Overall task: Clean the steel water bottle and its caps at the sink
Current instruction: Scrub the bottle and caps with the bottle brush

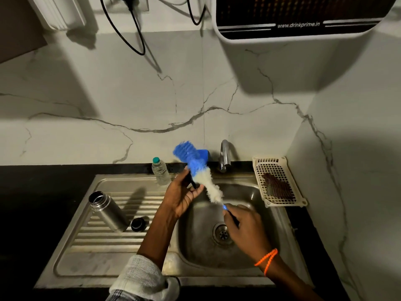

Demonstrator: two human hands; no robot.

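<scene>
Your right grip (243, 224) clasps the blue-and-white bristled bottle brush (201, 177); your left grip (182, 194) holds a dark cap; left of it the uncapped brushed-steel cylindrical bottle (106, 210) stands upright.

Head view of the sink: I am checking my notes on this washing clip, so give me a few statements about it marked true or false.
1. The open steel water bottle stands on the ribbed draining board. True.
2. The right hand grips the handle of the blue and white bottle brush. True.
3. The round black cap is screwed onto the steel bottle. False: it lies on the draining board beside the bottle.
4. Water streams from the chrome tap. False: no stream shows.
5. The left hand holds a dark object against the brush bristles. True.
6. The cream plastic basket sits left of the basin. False: it sits to the right.
</scene>
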